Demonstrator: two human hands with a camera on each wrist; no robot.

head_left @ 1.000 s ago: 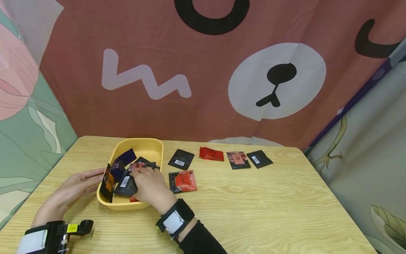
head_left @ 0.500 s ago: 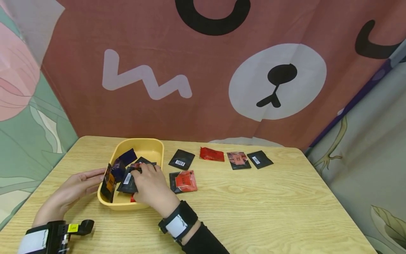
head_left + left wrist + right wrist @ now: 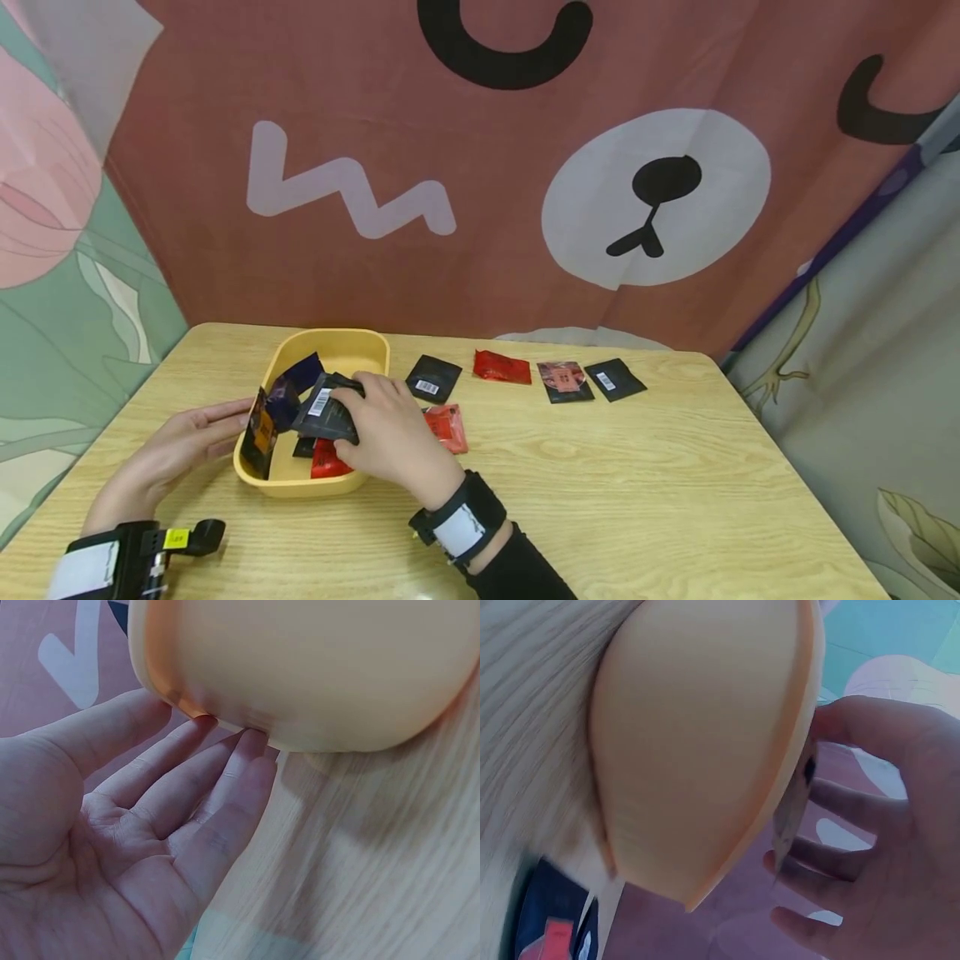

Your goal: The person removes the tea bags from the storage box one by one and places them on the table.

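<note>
Head view is showing the right hand (image 3: pixel 390 425) curling its fingers round a black packet (image 3: pixel 324 410) with a white barcode, and it is holding that packet just over the yellow tray (image 3: pixel 375 350); the packet is tilting, with its long side running from upper left to lower right, and it is sitting right at the fingertips, so the right hand is the nearer one; the left hand (image 3: pixel 180 442) is lying flat and open, with straight fingers touching the tray's left wall, and it is gripping nothing; the left wrist view is showing those fingertips (image 3: pixel 251 742) pressing on the tray's outer wall (image 3: pixel 315 667); more packets are lying inside the tray, a red one (image 3: pixel 328 460) and a dark blue one (image 3: pixel 296 382) among them; other packets are lying on the surface (image 3: pixel 600 483) to the right, well apart from the tray, and a red packet (image 3: pixel 448 425) is peeking out just beside the right hand; the hand is hiding part of that one; the right wrist view is blurry, and it is showing only the tray's side (image 3: pixel 697 750) and some fingers, so the packet is hard to make out there.
</note>
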